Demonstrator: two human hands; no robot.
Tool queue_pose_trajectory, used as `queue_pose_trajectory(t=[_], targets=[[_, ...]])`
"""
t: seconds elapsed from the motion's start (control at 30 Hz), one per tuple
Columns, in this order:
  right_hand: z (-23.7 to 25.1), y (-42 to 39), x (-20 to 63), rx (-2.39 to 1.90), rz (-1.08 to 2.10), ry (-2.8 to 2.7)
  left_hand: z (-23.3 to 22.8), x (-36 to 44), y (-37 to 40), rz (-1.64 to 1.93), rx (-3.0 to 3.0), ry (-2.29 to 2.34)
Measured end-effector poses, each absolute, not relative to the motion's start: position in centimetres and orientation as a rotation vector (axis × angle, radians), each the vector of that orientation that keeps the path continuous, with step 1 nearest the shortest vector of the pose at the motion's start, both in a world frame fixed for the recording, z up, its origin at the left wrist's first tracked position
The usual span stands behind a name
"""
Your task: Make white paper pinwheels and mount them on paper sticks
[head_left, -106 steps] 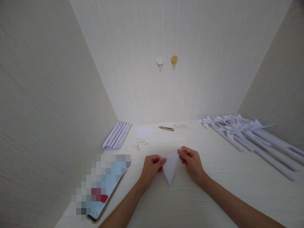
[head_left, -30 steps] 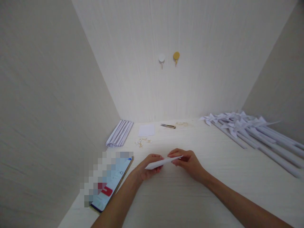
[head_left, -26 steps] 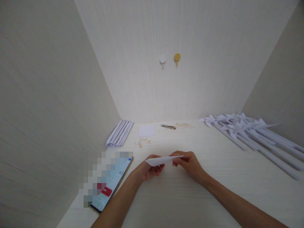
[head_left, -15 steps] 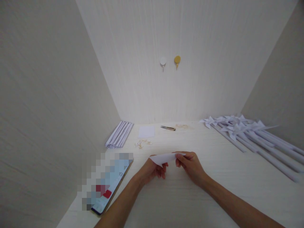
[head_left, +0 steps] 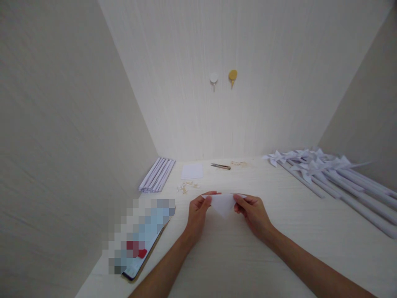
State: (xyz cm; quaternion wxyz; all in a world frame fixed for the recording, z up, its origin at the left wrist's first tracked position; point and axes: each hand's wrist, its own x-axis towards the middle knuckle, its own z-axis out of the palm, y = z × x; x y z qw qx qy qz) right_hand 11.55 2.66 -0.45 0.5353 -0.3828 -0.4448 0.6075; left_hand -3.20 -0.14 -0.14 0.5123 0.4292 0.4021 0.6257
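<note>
Two hands on one item: folded white paper triangle [head_left: 223, 203], held just above the pale surface [head_left: 248, 256], long edge running left to right, point toward the person. Left hand [head_left: 198, 213] pinches the left corner, grip closed on the paper; right hand [head_left: 252, 212] pinches the right corner likewise, so the piece spans between them, equally near both. Also present: phone [head_left: 141, 240] at left; bundle of rolled paper sticks [head_left: 156, 174]; white paper square [head_left: 192, 170]; small snips [head_left: 221, 166]; finished paper pinwheels [head_left: 322, 171] at right; two wall hooks [head_left: 223, 77].
</note>
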Motion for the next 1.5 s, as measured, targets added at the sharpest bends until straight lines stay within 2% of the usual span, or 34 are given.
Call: queue_pose_trajectory(t=[0.27,0.57,1.0,1.33,1.5], targets=[[-0.8,2.9,11.7,-0.886,1.422,-1.087,-0.1,-3.4,0.0,1.541,1.015,1.010],[0.1,2.5,11.3,-0.655,1.629,-0.856,0.4,-2.9,-0.1,1.541,0.815,0.878],[-0.3,2.2,10.7,-0.606,1.829,-0.780,0.2,-3.1,0.2,1.513,0.562,0.804],[-0.5,3.6,12.5,-0.855,1.431,-1.185,0.0,-4.6,0.6,1.420,0.971,1.168],[-0.2,4.1,13.7,-0.884,1.640,-1.611,0.1,-6.2,0.6,1.025,1.262,1.176]])
